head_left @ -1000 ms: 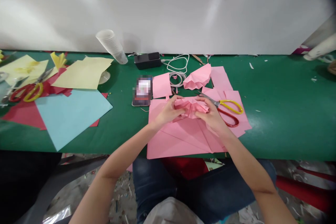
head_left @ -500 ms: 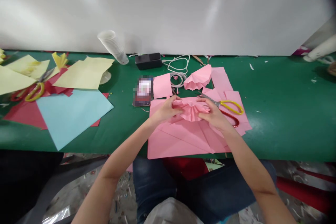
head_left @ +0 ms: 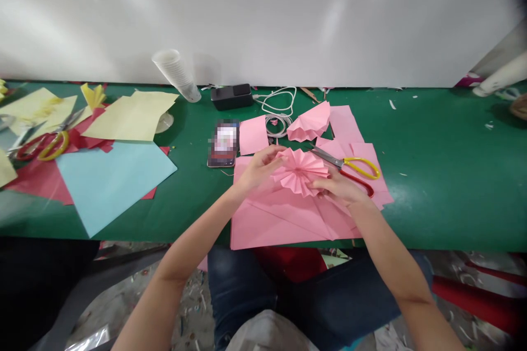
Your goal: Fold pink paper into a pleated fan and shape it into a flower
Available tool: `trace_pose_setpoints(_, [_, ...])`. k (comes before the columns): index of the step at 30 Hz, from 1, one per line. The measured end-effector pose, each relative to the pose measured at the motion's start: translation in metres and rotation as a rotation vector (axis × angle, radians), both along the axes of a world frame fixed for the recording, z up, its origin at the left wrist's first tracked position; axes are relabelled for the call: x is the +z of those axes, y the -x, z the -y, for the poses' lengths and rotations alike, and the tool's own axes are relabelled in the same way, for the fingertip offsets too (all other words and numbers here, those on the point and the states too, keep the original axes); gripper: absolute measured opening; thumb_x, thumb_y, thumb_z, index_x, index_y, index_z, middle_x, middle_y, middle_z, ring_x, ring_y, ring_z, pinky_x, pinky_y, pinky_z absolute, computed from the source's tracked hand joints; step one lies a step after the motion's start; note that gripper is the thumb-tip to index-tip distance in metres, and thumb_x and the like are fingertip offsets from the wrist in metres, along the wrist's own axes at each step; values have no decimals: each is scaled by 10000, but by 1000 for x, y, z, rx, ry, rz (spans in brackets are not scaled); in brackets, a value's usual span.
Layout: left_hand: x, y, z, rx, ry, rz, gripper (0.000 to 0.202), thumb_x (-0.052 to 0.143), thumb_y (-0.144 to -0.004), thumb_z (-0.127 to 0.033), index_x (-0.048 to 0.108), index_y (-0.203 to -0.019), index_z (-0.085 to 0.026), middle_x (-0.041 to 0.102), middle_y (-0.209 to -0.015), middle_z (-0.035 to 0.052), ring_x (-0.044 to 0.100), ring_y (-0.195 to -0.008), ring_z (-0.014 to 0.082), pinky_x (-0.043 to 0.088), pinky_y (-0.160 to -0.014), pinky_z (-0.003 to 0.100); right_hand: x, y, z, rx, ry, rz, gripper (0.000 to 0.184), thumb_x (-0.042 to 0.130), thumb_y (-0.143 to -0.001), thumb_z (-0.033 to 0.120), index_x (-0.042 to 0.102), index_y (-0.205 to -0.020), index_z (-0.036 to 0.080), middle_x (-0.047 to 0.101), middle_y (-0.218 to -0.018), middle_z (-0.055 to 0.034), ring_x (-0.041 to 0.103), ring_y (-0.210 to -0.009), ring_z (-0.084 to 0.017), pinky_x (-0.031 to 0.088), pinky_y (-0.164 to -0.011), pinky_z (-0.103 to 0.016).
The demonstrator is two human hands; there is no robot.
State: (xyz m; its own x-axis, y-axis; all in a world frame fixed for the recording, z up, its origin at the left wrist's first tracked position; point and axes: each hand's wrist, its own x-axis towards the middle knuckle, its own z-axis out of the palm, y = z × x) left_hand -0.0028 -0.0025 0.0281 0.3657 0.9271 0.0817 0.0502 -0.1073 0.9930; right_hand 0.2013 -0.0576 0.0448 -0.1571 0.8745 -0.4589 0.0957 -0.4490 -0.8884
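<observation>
A pleated pink paper rosette [head_left: 300, 171], fanned into a nearly full round, lies between my hands above pink paper sheets [head_left: 272, 225]. My left hand [head_left: 263, 167] grips its left edge between thumb and fingers. At the lower right edge, my right hand [head_left: 340, 187] pinches the folds, its fingers partly underneath. Scissors [head_left: 338, 163] with one yellow and one red handle rest on the pink sheets just beyond my right hand. Behind the rosette sits another folded pink paper fan [head_left: 309, 122].
A phone [head_left: 224, 143] and small pink sheet [head_left: 253, 135] lie left of the rosette. Behind are a black box [head_left: 232, 97], a coiled white cable [head_left: 279, 126] and stacked clear cups [head_left: 177, 74]. Blue paper [head_left: 113, 181], yellow sheets [head_left: 129, 116] and another pair of scissors [head_left: 53, 145] lie left.
The pink paper has spread from a half fan into a nearly full round. My right hand has shifted down to its lower right edge. Far left, a yellow sheet has moved.
</observation>
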Motion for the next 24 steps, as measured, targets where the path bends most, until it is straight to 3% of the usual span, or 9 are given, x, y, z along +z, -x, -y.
trace_pose_setpoints(3, [2,-1,2,37,1,-62,201,549,-806,-355,577,-761,-161,447,-665,-27,395,-601,78,304,-554,214,-1,2,-1,15,-131,92,426,727,-639,307,620,-1045,233,681,-874,-48,652,-811,-206,548,-687,-354])
trace_pose_setpoints(5, [5,-1,4,73,-33,-180,243,521,-815,-328,502,-642,-159,348,-594,-42,325,-551,75,240,-523,228,-4,2,-4,-3,-290,166,503,751,-637,325,595,-1109,251,653,-1110,-75,613,-1051,-239,522,-871,-403])
trace_pose_setpoints(7, [6,-1,6,95,-98,-291,274,494,-818,-280,424,-581,-164,291,-568,-47,290,-534,75,211,-519,235,-7,2,-7,-32,-398,204,526,756,-644,329,577,-1132,253,600,-1233,-84,561,-1160,-248,475,-964,-431])
trace_pose_setpoints(10, [8,-2,9,83,-194,-421,249,465,-824,-229,430,-586,-165,315,-554,-46,316,-531,78,228,-528,231,-10,2,-9,-39,-461,192,449,727,-695,329,583,-1113,245,615,-1204,-84,585,-1125,-233,475,-961,-431])
trace_pose_setpoints(13, [8,-5,14,35,-238,-476,139,467,-834,-219,566,-755,-164,504,-629,-20,437,-572,91,317,-571,222,-9,5,-7,-27,-572,235,371,719,-717,304,609,-1067,246,648,-1138,-57,598,-1095,-214,472,-958,-398])
trace_pose_setpoints(16, [7,-9,20,-16,-248,-458,154,469,-848,-214,591,-933,-175,641,-808,27,556,-665,108,395,-633,222,-7,11,-3,-37,-660,319,245,677,-766,305,637,-998,238,682,-1049,-41,627,-1012,-203,488,-922,-382])
trace_pose_setpoints(19, [7,-11,24,-59,-239,-425,163,459,-870,-222,572,-980,-183,671,-929,55,607,-756,123,435,-674,229,-8,15,-1,-42,-679,334,157,614,-824,336,650,-932,229,701,-970,-40,651,-927,-198,512,-869,-375])
trace_pose_setpoints(24, [9,-12,25,-141,-217,-331,174,525,-861,-285,572,-997,-188,666,-1000,65,622,-855,141,483,-741,252,-12,15,-3,1,-755,338,226,585,-845,326,612,-1057,252,698,-1000,-36,666,-916,-196,524,-852,-373])
